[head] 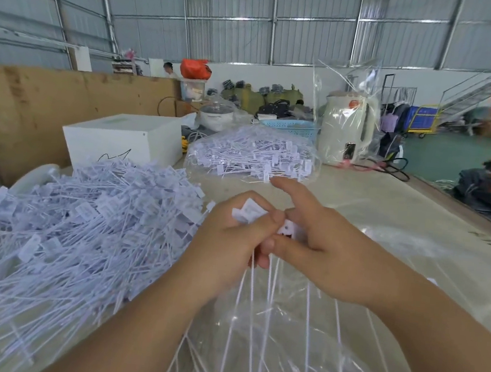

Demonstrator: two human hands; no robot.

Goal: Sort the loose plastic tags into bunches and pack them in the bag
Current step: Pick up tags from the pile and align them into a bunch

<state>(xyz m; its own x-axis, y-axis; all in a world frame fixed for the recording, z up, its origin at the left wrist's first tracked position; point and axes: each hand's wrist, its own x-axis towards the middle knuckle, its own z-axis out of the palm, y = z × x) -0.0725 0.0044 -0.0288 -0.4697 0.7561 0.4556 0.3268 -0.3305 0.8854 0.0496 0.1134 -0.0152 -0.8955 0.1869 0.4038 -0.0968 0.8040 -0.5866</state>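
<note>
Both forearms enter from 6 o'clock and meet at frame centre. Left hand (226, 238) has its grip curled round a small bunch (248, 213) of white tags, heads up, thumb over the top; the stems hang down toward 6 o'clock. Right hand (317, 240) pinches the same bunch from the 3 o'clock side with thumb and lower fingers, while its index finger points up and away toward 11 o'clock, clear of the tags.

Under the hands, from centre to 5 o'clock, a clear bag (297, 338) lies flat on the counter (388, 208), with a few loose stems on or in it; which cannot be told.

At 9 o'clock a large loose heap (74, 227) of tags spreads over the counter, its edge just beside the left hand. At 12 o'clock, beyond the hands and apart from them, a second clear bag (253, 156) holds a mound of tags.

Behind the heap at 11 o'clock stands a white box (121, 141). At 1 o'clock a kettle (348, 130) stands inside clear wrapping, with a blue basket (290, 126) to its left. Blurred orange shapes at 3 o'clock cannot be identified.
</note>
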